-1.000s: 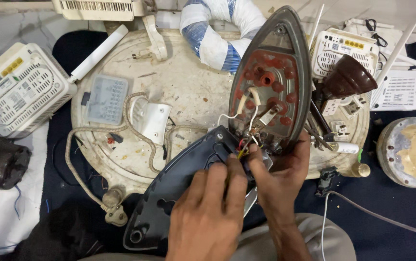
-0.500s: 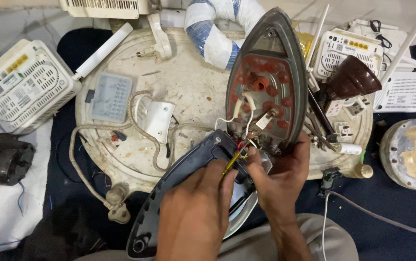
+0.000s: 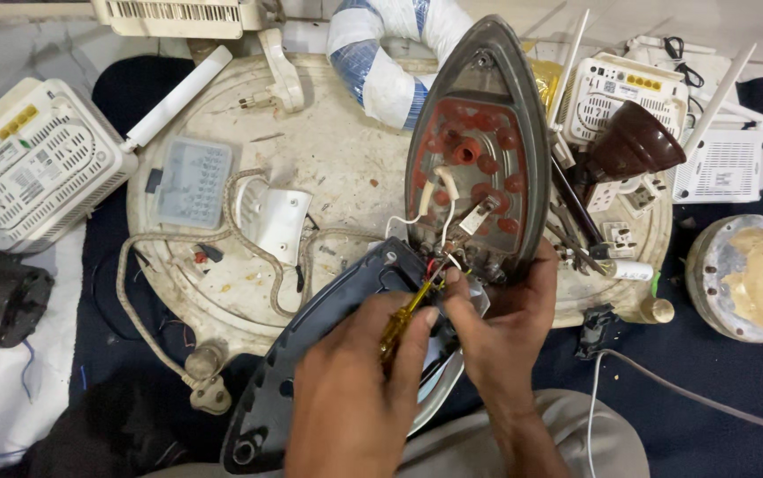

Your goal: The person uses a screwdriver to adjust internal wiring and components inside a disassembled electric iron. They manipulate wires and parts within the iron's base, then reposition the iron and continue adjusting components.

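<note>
A yellow-handled screwdriver (image 3: 406, 312) is gripped in the closed left hand (image 3: 355, 398), its tip lost among the wires (image 3: 439, 232) where the two halves of an opened clothes iron meet. The red-padded soleplate half (image 3: 479, 159) is propped upright and steadied by the right hand (image 3: 505, 319), whose fingers are wrapped round its lower end. The dark blue iron body (image 3: 319, 354) is partly covered by both hands. Everything rests on a round, stained white tray (image 3: 337, 159). What the screwdriver tip touches cannot be made out.
</note>
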